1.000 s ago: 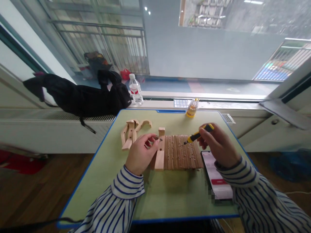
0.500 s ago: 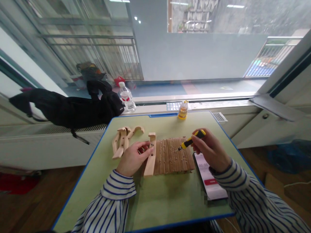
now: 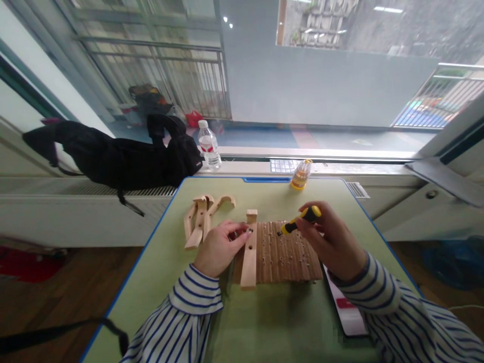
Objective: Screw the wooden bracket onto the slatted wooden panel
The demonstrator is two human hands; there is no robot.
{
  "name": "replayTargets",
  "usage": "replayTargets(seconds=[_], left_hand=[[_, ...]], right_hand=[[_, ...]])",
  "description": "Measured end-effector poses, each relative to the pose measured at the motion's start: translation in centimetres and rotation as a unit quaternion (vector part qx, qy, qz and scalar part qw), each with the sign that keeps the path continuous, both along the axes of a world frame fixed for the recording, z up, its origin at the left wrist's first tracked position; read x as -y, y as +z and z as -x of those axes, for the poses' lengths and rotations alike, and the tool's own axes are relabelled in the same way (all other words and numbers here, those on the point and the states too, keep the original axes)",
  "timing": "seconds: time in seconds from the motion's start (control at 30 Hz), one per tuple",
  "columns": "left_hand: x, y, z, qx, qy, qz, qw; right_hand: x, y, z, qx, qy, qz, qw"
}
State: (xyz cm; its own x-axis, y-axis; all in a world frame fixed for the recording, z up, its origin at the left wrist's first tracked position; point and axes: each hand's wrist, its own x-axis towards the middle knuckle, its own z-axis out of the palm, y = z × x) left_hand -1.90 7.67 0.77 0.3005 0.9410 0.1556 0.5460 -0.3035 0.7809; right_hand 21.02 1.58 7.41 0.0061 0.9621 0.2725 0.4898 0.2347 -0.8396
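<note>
My right hand (image 3: 333,237) is closed round the handle of a small yellow-and-black screwdriver (image 3: 300,221), its tip pointing left and down above a brown ridged board (image 3: 283,257). Small pale bits and holes dot that board. A light wooden hook-shaped piece (image 3: 248,264) with two holes lies over the board's left part. My left hand (image 3: 219,247) pinches at the piece's upper hole, thumb and forefinger together; whatever they hold is too small to make out. Several similar wooden hooks (image 3: 200,222) lie in a group beyond my left hand.
A phone (image 3: 350,315) lies partly under my right forearm. At the back of the blue-edged table (image 3: 170,322) stands a clear tapered container with a yellow base (image 3: 300,175). A water bottle (image 3: 209,146) and a black bag (image 3: 132,161) rest by the window. A dark strap (image 3: 75,330) shows lower left.
The whole view has shifted, so the table appears farther right. My right hand has brought the screwdriver slightly left relative to the board. My left fingers stay at the upper hole.
</note>
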Motion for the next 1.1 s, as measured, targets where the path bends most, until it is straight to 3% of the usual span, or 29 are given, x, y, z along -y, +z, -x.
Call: replayTargets(seconds=[0.5,1.1], left_hand=[[-0.8,-0.3,0.0,0.052,-0.023,0.019,0.998],[-0.8,-0.7,0.1,0.074,-0.011,0.037,0.997]], right_hand=[[-2.9,0.3,3.1,0.135,0.03,-0.015,0.99],[-5.3,0.3,5.1,0.205,0.079,-0.07,0.973]])
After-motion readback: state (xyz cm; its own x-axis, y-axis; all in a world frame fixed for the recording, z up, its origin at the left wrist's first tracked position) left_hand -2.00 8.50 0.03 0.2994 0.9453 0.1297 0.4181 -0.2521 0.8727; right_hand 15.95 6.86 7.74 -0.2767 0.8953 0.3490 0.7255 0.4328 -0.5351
